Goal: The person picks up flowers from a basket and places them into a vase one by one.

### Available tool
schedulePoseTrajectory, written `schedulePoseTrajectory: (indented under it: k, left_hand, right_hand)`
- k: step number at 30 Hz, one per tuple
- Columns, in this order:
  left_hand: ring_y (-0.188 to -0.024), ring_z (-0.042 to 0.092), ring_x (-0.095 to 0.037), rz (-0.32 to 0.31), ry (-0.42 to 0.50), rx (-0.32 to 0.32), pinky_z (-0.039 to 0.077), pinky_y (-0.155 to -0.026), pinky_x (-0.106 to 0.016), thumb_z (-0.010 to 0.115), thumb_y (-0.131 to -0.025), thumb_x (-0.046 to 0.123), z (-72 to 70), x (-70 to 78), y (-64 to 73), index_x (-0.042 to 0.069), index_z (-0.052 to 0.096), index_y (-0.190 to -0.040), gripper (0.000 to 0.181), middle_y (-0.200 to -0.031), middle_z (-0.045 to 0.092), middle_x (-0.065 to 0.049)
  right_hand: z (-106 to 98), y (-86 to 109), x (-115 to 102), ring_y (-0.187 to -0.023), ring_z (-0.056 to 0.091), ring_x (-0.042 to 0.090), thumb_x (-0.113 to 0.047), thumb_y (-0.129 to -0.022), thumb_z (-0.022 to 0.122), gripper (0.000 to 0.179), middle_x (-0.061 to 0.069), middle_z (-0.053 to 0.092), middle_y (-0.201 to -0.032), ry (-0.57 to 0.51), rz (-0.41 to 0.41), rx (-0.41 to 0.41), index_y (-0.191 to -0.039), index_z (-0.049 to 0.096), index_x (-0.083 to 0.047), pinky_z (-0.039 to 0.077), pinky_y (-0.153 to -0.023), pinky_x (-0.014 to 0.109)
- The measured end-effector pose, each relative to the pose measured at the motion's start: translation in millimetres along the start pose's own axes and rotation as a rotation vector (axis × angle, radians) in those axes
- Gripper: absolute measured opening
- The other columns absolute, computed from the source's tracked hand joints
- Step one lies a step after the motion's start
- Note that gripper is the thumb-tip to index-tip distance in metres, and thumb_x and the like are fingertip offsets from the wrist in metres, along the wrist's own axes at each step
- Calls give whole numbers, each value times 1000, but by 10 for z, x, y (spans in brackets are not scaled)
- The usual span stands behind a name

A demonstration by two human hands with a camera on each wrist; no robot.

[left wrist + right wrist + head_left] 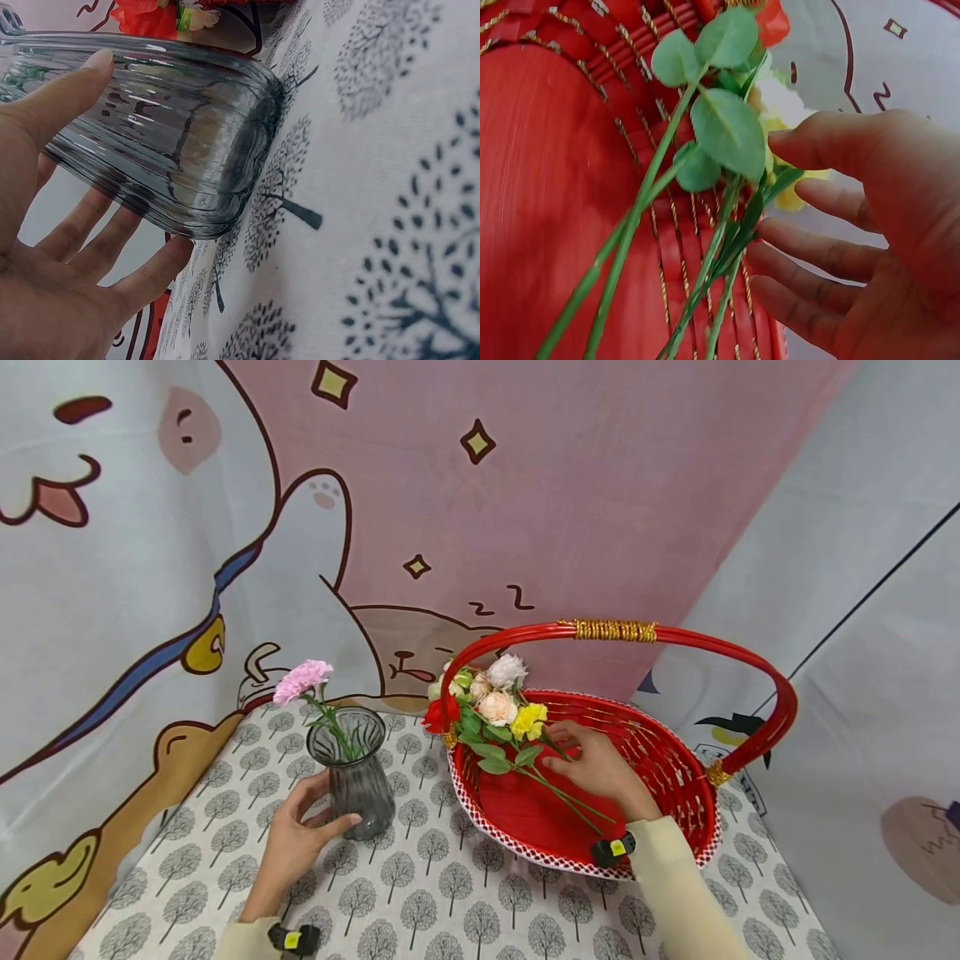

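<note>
My left hand [300, 831] holds a grey ribbed glass vase [363, 797] low on its side, thumb in front and fingers behind. The vase stands upright on the table, with one pink carnation [303, 682] leaning left out of its mouth. My right hand [596, 766] is over the red basket [663, 764], beside a yellow carnation [529, 721] and its stem. In the right wrist view, its spread fingers lie close to the green stems [720, 270] without gripping them. Whether the fingertips touch the leaves is hard to tell.
Inside the basket's left side lie a peach rose [498, 708], a white flower [507, 670] and a red flower [442, 716]. A tall red handle [720, 652] arches over the basket. Tree-patterned cloth [420, 910] covers the table, and a cartoon-printed curtain [600, 510] hangs behind.
</note>
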State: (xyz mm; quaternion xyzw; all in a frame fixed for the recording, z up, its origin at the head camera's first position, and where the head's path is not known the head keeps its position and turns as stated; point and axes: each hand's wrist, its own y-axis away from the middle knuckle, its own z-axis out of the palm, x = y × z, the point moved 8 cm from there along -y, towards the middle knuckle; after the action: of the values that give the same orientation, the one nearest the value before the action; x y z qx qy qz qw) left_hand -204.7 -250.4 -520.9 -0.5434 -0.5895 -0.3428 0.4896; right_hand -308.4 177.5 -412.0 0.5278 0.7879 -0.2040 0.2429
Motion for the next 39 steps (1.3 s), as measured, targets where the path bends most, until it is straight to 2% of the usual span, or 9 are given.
schedulePoseTrajectory:
  k: [6,11,16,19,22,30,39]
  left_hand:
    - [-124,52,4,-14,3,0,57,-108,-36,91,-78,27,8,-9,4,25,51,-149,82,-150,53,-1]
    - [-125,53,2,-22,9,-5,57,-109,-36,92,-78,27,11,-5,-1,26,51,-149,82,-150,53,-1]
    - [-129,54,-11,-35,7,-10,57,-108,-35,91,-78,28,3,13,-7,26,51,-149,82,-149,53,0]
    - [-132,53,-17,-48,8,-13,58,-108,-35,91,-78,30,5,6,0,26,51,-149,82,-149,53,-1]
    - [-131,53,-14,-51,5,-12,58,-107,-35,91,-78,30,11,-6,8,26,51,-149,82,-149,53,-1]
    - [-124,52,2,-34,-9,2,59,-106,-34,91,-78,28,20,-20,17,25,52,-148,80,-148,53,0]
    - [-121,52,7,-33,-8,6,59,-104,-28,92,-78,26,9,-14,16,24,52,-148,81,-148,54,0]
  right_hand:
    - [-9,5,200,-116,65,36,-25,-95,76,43,16,69,-127,34,48,6,-133,64,-8,59,-97,57]
    - [-12,3,366,-112,66,34,-21,-95,74,37,15,70,-122,19,110,-2,-128,66,-7,62,-93,52]
    - [-6,-26,503,-98,69,26,-16,-94,74,26,12,73,-111,31,162,-20,-118,70,-6,65,-82,42]
    - [14,-36,603,-90,67,21,-15,-93,74,20,10,73,-105,34,225,-41,-111,73,-6,63,-75,36]
    - [56,-36,664,-86,65,20,-13,-93,74,18,11,73,-102,42,253,-71,-109,74,-4,61,-71,34]
    - [114,-42,678,-91,67,22,-12,-94,73,20,11,74,-104,51,240,-86,-112,74,-3,63,-77,39]
    - [60,-7,716,-85,65,20,-9,-93,73,17,10,74,-100,-26,231,-58,-109,74,-3,58,-69,29]
